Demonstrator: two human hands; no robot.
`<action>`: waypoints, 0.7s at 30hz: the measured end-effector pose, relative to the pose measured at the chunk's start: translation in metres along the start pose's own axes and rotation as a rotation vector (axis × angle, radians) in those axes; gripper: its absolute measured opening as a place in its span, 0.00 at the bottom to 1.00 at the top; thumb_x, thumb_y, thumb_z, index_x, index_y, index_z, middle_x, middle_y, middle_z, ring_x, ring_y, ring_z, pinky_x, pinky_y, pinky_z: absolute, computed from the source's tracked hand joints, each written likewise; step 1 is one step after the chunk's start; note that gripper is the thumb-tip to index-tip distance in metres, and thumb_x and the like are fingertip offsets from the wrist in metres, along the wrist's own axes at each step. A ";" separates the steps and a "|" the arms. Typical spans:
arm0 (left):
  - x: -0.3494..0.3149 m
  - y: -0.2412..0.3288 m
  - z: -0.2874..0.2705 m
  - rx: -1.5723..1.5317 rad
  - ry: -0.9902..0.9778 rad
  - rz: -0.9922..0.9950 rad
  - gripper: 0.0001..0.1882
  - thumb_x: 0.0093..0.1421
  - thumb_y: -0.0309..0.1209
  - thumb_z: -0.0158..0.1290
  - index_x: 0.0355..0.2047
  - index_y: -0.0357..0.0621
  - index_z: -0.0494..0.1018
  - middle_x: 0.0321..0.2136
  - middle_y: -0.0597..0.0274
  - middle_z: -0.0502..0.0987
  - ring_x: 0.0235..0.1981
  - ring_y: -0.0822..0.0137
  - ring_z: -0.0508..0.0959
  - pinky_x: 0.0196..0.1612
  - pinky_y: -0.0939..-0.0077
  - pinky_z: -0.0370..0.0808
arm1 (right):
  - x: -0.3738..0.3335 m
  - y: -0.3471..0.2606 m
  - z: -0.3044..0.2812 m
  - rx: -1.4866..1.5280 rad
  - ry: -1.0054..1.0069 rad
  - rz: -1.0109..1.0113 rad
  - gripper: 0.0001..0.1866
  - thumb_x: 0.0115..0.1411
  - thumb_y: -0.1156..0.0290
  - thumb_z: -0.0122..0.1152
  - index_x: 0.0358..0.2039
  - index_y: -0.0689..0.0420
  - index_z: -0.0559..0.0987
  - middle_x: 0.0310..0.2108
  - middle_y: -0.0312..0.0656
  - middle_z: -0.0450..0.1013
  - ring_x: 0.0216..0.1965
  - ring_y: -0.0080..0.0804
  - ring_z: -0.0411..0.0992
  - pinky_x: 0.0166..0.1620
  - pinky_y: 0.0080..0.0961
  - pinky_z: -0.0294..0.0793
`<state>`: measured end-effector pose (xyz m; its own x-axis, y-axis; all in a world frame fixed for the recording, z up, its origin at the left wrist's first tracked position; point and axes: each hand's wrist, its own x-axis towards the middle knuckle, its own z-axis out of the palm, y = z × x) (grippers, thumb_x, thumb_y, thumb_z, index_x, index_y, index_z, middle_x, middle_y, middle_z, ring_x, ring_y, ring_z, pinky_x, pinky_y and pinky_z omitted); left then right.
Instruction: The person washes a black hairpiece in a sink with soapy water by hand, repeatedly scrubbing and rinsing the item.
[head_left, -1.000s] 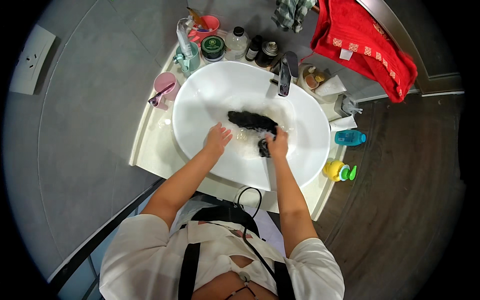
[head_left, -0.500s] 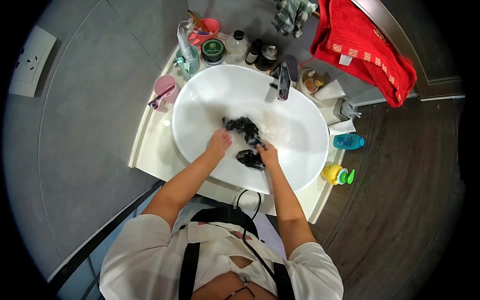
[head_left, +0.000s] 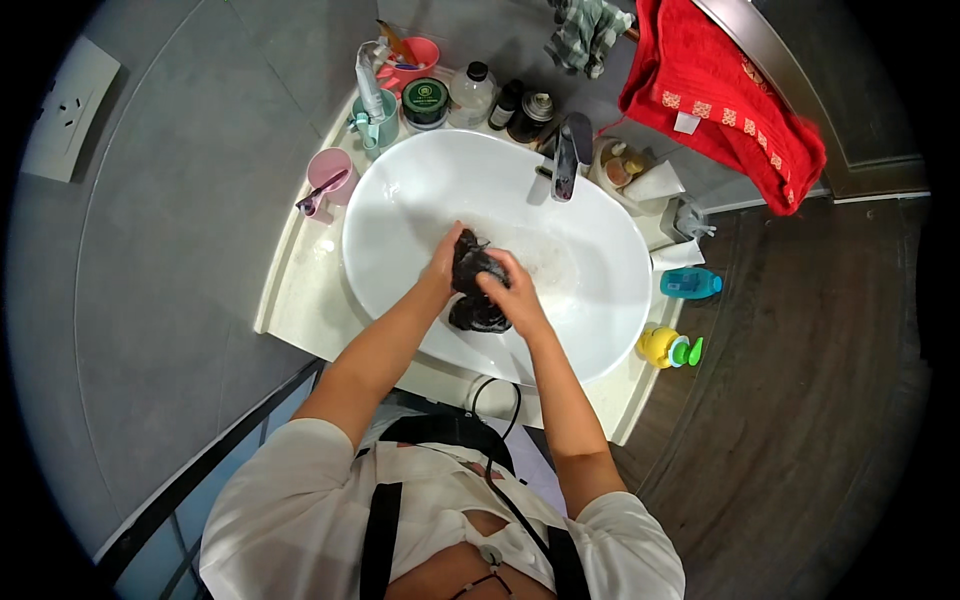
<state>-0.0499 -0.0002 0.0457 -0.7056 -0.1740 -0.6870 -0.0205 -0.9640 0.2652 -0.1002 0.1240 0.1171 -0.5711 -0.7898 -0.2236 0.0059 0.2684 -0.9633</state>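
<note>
A wet black cloth (head_left: 480,315) with traces of suds lies bunched in the white washbasin (head_left: 400,170). My left hand (head_left: 446,257) holds its left side, with some fingers hidden behind the fabric. From the right, my right hand (head_left: 513,291) grips the same cloth, thumb and fingers pressed into its upper part. The lower bunch rests against the basin's near slope. Cloudy, foamy water (head_left: 545,265) covers the bottom around it. What kind of garment the cloth is, I cannot make out.
A dark faucet (head_left: 570,160) rises at the basin's back right. Cups, including a pink cup (head_left: 335,172), jars and bottles line the counter's left and back. A blue bottle (head_left: 690,283) and a yellow pump bottle (head_left: 660,346) stand right. A red towel (head_left: 720,100) hangs above.
My hands have come closer together and gathered the black cloth into a tighter bunch toward the left. My left hand, beside the cloth before, now holds it; my right hand has shifted left.
</note>
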 end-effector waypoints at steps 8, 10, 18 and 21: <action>0.008 -0.037 0.005 -0.037 -0.025 0.061 0.15 0.58 0.41 0.42 0.30 0.40 0.68 0.25 0.61 0.71 0.24 0.66 0.73 0.28 0.73 0.72 | 0.011 0.025 0.006 -0.529 0.463 -0.135 0.11 0.49 0.69 0.54 0.34 0.55 0.72 0.31 0.50 0.71 0.33 0.49 0.69 0.36 0.32 0.68; -0.003 -0.036 0.013 0.074 -0.001 0.094 0.14 0.58 0.39 0.44 0.33 0.38 0.68 0.27 0.61 0.71 0.28 0.68 0.72 0.32 0.73 0.71 | 0.011 0.039 -0.014 -0.566 0.499 -0.006 0.11 0.50 0.69 0.55 0.35 0.57 0.72 0.31 0.49 0.70 0.33 0.48 0.68 0.38 0.30 0.67; -0.011 0.020 -0.012 0.482 0.014 0.533 0.14 0.57 0.40 0.48 0.30 0.41 0.69 0.26 0.70 0.67 0.29 0.78 0.63 0.35 0.83 0.62 | -0.018 0.030 -0.078 -0.702 0.280 -0.280 0.15 0.52 0.69 0.55 0.41 0.54 0.72 0.38 0.47 0.66 0.41 0.42 0.66 0.44 0.30 0.65; -0.017 0.035 -0.011 0.639 0.115 0.883 0.10 0.56 0.35 0.48 0.26 0.40 0.71 0.29 0.67 0.68 0.32 0.75 0.66 0.38 0.81 0.63 | -0.028 0.011 -0.083 -0.872 0.234 -0.323 0.17 0.51 0.70 0.54 0.43 0.53 0.71 0.40 0.47 0.66 0.42 0.42 0.65 0.46 0.30 0.65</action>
<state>-0.0305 -0.0331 0.0587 -0.5825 -0.8018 -0.1332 0.0726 -0.2145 0.9740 -0.1520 0.1943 0.1252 -0.5883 -0.7928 0.1595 -0.7396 0.4477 -0.5026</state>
